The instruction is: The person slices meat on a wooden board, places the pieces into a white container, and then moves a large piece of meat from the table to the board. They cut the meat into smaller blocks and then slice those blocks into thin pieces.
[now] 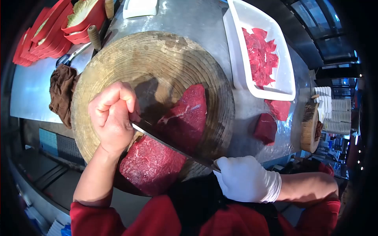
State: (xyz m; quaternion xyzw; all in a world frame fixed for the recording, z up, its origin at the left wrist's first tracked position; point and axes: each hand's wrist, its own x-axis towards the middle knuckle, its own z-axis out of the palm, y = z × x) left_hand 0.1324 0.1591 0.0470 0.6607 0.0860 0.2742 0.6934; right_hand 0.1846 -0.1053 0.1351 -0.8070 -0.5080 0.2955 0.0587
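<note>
Head cam: gloved right hand (246, 179) grips the knife (173, 147) handle, bare left hand (112, 116) is fisted over the blade's far end, I guess to bear down evenly through the beef slab (183, 118) lying on the round chopping block (157, 55).

Both my hands are sitting closed in front of my chest, left bare, right gloved.

My left hand (112, 116) is resting as a bare fist, knuckles up, fingers (118, 94) tucked under, its forearm running back and down to a red sleeve pushed up near the elbow. My right hand (246, 179) is wearing a white glove and gripping tight, lower and nearer my body, its bare forearm coming in from the right.
</note>
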